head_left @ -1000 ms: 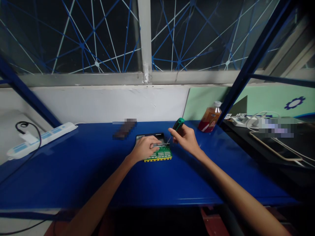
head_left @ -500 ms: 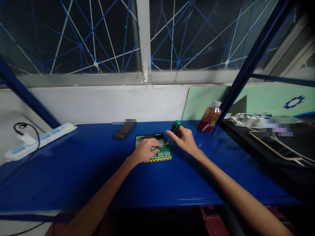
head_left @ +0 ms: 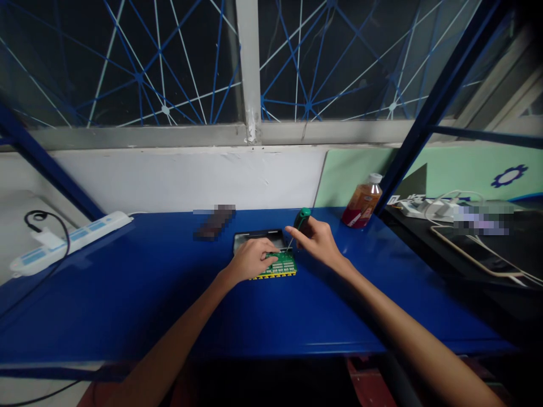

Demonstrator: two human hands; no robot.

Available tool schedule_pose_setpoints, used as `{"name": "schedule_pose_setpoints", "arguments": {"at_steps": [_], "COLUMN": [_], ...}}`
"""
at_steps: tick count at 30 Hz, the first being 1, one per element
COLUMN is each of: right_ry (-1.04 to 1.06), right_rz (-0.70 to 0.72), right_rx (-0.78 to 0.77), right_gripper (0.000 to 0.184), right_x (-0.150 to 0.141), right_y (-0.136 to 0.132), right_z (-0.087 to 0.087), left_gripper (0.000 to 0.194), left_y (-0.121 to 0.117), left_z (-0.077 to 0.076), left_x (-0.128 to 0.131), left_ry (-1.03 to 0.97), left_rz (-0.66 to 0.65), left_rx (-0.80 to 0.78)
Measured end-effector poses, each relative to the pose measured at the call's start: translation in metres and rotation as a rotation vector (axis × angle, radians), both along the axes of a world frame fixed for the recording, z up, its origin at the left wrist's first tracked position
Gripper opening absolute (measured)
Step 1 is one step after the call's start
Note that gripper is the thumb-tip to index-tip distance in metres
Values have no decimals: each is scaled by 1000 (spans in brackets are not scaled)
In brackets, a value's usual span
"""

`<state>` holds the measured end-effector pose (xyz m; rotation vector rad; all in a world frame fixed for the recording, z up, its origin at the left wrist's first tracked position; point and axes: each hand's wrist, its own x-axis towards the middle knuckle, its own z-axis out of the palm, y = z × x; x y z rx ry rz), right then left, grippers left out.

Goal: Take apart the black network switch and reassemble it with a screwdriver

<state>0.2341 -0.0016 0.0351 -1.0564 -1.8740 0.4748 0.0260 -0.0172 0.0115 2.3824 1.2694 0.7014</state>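
A green circuit board (head_left: 283,261) with a yellow strip along its near edge lies on the blue table, against a dark open case (head_left: 259,233). My left hand (head_left: 251,259) rests over the left part of both, its fingers closed and bearing down on the board. Its palm hides that side of the board. My right hand (head_left: 317,240) is wrapped around the green handle of a screwdriver (head_left: 304,215). The thin shaft slants down to the board's far right edge; whether the tip sits in a screw is too small to tell.
A white power strip (head_left: 72,240) with a black cable lies at the left. Behind is a blurred dark object (head_left: 215,221). A drink bottle (head_left: 362,200) stands at the back right. A phone (head_left: 475,251) and white cables lie on the dark surface at the far right.
Almost nothing differs. The screwdriver handle has shifted very slightly in my right hand's grip, while my left hand stays put on the board.
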Motion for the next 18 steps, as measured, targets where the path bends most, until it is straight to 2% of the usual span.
{"name": "schedule_pose_setpoints", "arguments": {"at_steps": [10,13,18], "right_ry": [-39,-45,-88], "right_rz": [-39,-60,-86], "right_rx": [95,134,206], "right_gripper": [37,38,37], "right_x": [-3,-5,-8], "right_y": [0,1,6], "right_z": [3,4,2], "left_gripper": [24,18,20], "left_y": [0,4,15], "left_z": [4,9,12], "left_x": [9,16,27], "left_ry": [60,73,14], "left_rz": [17,-6,56], "left_rx": [118,96,94]}}
